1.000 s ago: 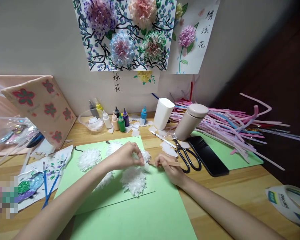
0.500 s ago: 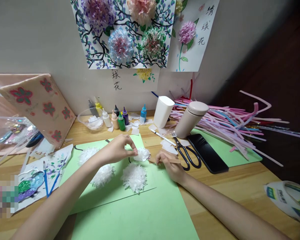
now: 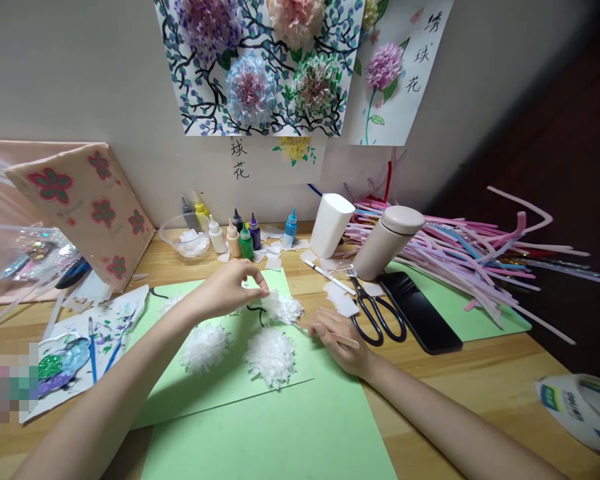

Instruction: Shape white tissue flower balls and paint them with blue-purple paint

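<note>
Pale wood forms the surface [image 3: 480,373], which carries all the loose objects. Next in extent are two green sheets, the nearer sheet [image 3: 270,433] bare in front and the farther sheet [image 3: 180,397] bearing the flowers. On the wall hangs a painting [image 3: 265,60] of black branches with four ruffled blossoms in relief. At right rear lies a loose bundle of chenille stems [image 3: 450,247], mostly pink and lilac; at left rear a cloth-covered panel [image 3: 80,213] with painted flowers leans at an angle. The left hand [image 3: 230,287] is raised over the farther sheet, its thumb and finger brought together at the tips; whether tissue lies between them cannot be told. The right hand [image 3: 345,343] is at the right of this sheet with fingers curled. A black smartphone [image 3: 420,312] lies beside a lidded tumbler [image 3: 387,247]. White tissue flowers occupy the farther sheet: the front right flower [image 3: 271,357], the front left flower [image 3: 206,348], and the rear right flower [image 3: 285,308], just below the left fingertips; others are partly hidden by the left forearm. Black-handled scissors [image 3: 364,295] lie near the phone. The right fingers grip a slender wooden stick [image 3: 344,340], directed towards the rear right flower. Smallest are scattered tissue squares [image 3: 273,263] near the paint bottles [image 3: 247,241].
</note>
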`<state>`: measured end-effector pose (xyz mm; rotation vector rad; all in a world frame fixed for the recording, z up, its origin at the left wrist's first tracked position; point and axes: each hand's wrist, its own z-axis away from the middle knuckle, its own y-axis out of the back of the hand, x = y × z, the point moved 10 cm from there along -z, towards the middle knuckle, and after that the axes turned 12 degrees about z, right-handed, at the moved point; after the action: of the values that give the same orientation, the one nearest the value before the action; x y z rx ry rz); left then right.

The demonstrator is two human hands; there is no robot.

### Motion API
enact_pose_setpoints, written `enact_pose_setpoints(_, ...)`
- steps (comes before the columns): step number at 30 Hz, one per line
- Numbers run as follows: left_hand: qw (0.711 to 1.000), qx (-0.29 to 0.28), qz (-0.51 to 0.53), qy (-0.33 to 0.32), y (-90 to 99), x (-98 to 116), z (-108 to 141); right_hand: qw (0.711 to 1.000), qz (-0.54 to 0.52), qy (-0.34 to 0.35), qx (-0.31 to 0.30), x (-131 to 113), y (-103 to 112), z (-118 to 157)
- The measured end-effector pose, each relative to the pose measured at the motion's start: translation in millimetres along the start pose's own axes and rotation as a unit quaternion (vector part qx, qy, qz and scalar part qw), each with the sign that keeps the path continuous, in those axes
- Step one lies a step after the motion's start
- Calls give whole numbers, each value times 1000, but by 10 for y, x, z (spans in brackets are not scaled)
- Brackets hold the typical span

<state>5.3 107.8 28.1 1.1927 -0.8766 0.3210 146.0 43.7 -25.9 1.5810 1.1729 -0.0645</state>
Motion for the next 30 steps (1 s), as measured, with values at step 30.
enact_pose_setpoints(30,996,35,-65,-57,-556,-80,-141,1000,-7,-1,-27,-26,-33,-45)
